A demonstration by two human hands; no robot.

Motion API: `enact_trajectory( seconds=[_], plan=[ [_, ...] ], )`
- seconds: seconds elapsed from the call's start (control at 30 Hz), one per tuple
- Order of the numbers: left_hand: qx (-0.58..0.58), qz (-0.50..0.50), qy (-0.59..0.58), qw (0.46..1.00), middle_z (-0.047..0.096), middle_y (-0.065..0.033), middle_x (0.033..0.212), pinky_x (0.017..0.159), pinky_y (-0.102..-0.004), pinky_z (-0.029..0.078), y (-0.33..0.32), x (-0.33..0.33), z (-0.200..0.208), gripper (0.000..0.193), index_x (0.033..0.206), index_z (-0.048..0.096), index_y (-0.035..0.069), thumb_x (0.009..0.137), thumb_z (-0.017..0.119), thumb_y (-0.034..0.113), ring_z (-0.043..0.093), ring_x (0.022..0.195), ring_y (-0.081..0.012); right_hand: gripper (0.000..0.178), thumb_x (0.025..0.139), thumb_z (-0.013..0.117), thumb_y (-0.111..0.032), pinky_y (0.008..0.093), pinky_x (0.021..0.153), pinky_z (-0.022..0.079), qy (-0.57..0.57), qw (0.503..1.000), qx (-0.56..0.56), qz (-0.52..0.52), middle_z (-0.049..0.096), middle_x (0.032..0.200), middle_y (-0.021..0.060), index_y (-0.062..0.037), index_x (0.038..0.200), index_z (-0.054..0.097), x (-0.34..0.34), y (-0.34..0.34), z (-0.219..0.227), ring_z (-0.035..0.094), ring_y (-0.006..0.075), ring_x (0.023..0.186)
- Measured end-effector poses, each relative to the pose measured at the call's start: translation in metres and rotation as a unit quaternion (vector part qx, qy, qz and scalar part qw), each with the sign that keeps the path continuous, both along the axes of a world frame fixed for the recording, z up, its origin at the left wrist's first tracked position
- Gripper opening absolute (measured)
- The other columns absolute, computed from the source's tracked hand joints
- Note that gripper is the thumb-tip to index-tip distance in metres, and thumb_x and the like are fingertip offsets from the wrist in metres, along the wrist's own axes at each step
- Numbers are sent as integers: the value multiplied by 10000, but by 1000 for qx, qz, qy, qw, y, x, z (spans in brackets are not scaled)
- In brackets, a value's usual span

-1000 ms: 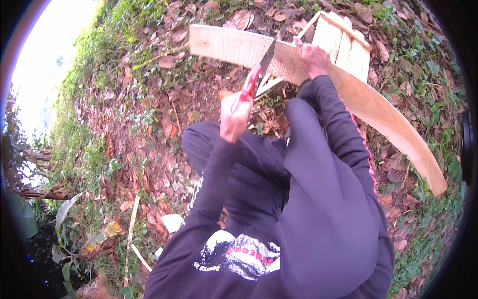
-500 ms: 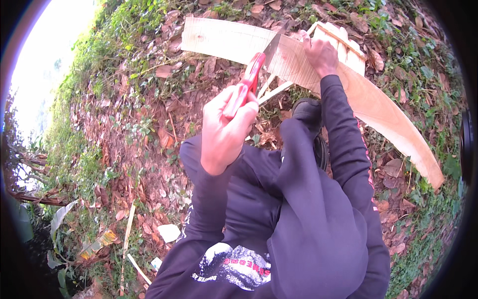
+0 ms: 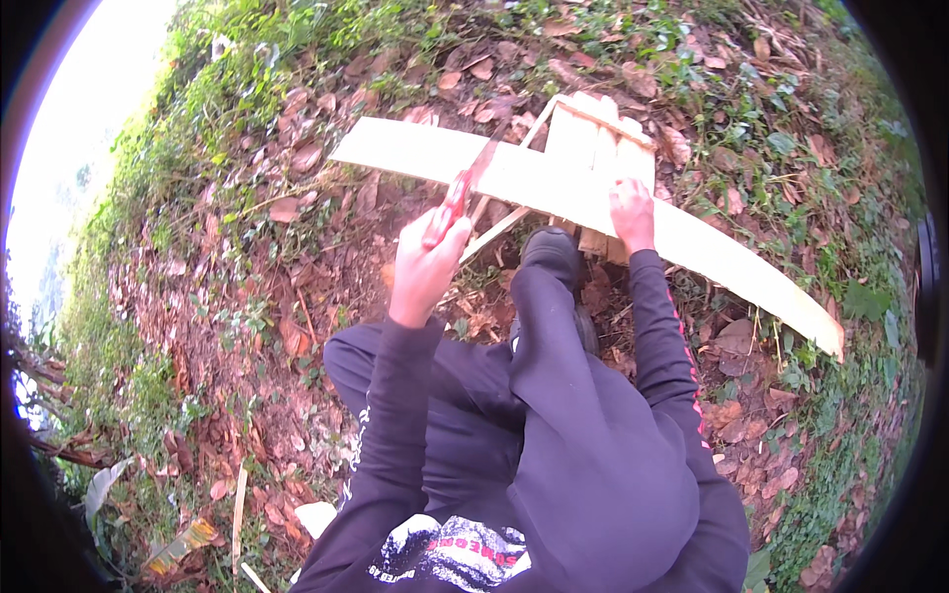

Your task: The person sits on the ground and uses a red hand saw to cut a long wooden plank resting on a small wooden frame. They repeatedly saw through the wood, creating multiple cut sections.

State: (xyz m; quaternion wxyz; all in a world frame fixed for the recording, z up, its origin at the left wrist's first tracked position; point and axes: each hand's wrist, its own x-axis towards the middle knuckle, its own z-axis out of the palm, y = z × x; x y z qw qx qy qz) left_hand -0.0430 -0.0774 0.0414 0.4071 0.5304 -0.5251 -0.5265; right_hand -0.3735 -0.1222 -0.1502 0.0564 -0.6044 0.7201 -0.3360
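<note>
My left hand (image 3: 420,269) is wrapped round the red handle of a hand saw (image 3: 456,198). The saw's dark blade lies across a long pale wooden board (image 3: 410,146), left of the board's middle. Farther right, my right hand (image 3: 633,214) is closed at the board's near edge, its fingers bent against the wood. Under the board stands a small slatted wooden stand (image 3: 585,143), whose far end shows beyond it. My dark shoe (image 3: 551,252) is close by the board's near side. Whether the blade is inside a cut is too blurred to tell.
Dry brown leaves (image 3: 287,208) and low green plants (image 3: 781,138) cover the sloping ground. Thin wooden strips (image 3: 239,514) lie at the lower left, near a pale wood piece (image 3: 316,517). My bent leg (image 3: 568,385) rises between my arms.
The board, stand and both hands now appear lower and farther left in the picture. The saw remains in my left hand across the board, and the right hand stays on the wood.
</note>
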Motion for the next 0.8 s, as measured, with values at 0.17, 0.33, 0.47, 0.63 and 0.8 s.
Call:
enact_trajectory(
  seconds=[0.17, 0.33, 0.47, 0.63, 0.8],
  plan=[
    [1, 29, 45, 999, 504, 67, 639, 482, -204, 315, 22, 12, -28, 91, 857, 620, 46, 921, 628, 111, 427, 537, -9, 282, 846, 632, -180, 454, 970, 456, -2, 999, 0, -39, 626, 1106, 199, -4, 1066, 645, 2, 7, -1, 589, 365, 1069],
    [-36, 42, 36, 998, 508, 70, 674, 518, -197, 313, 38, 16, -63, 23, 880, 625, 40, 898, 615, 52, 423, 580, -6, 459, 827, 665, -283, 456, 1048, 412, 5, 999, -40, -8, 599, 1209, 216, 1, 1184, 622, 5, 16, 7, 549, 372, 1164],
    [-88, 15, -44, 995, 469, 70, 668, 514, -219, 316, 31, 2, -40, 109, 859, 603, 34, 941, 615, 105, 404, 580, -22, 687, 808, 706, -498, 466, 1112, 353, 32, 997, -41, 54, 547, 1330, 237, -10, 1275, 582, 1, 34, 25, 491, 390, 1269],
    [-60, -30, -32, 997, 475, 65, 660, 504, -223, 337, 10, 7, -14, 146, 843, 583, 35, 952, 613, 127, 419, 564, -31, 825, 758, 720, -565, 525, 1186, 225, 105, 981, 70, 145, 375, 1529, 154, -185, 1443, 462, 10, 59, 42, 324, 352, 1431],
    [-16, -33, -61, 997, 475, 47, 562, 386, -195, 331, -50, -12, 47, 201, 885, 597, 35, 971, 622, 215, 416, 416, -35, 695, 850, 652, -304, 511, 1211, 166, 109, 987, 44, 111, 293, 1590, 107, -232, 1494, 398, 18, 63, 22, 247, 318, 1478]
  ],
)
